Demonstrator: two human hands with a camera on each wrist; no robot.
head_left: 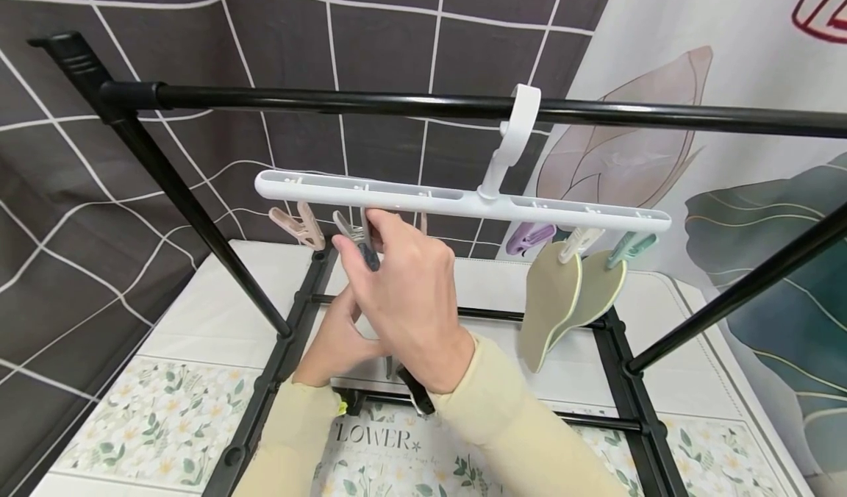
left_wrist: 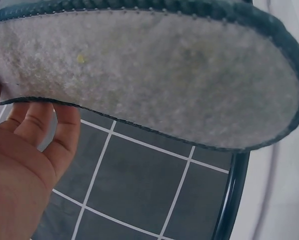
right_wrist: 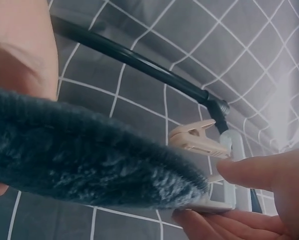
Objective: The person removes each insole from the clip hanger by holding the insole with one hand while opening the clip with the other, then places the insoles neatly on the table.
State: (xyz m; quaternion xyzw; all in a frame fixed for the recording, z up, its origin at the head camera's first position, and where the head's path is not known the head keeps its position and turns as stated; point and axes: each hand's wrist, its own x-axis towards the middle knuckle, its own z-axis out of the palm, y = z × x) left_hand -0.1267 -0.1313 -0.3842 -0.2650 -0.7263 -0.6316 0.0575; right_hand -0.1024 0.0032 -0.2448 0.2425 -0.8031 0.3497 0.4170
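Observation:
A white clip hanger point(head_left: 397, 198) hangs by its hook. My right hand point(head_left: 413, 298) pinches a grey clip point(head_left: 348, 226) left of the hook; in the right wrist view, the thumb and fingers of my right hand point(right_wrist: 269, 195) are at the tip of a dark, fuzzy insole point(right_wrist: 89, 160). Lower and to the left, my left hand point(head_left: 340, 342) holds that insole, mostly hidden from the head view. The left wrist view shows its pale fleecy face point(left_wrist: 154, 75) and dark edging, with fingers of my left hand point(left_wrist: 24, 160) along the lower edge.
The hanger's hook rests on a black bar point(head_left: 331, 101) of a rack. Two pale green insoles point(head_left: 551, 298) hang at the right, near a purple clip point(head_left: 529, 237). A beige clip point(head_left: 299, 225) is at the left. Behind is a dark grid curtain point(head_left: 384, 48); below is a floral-patterned surface point(head_left: 159, 416).

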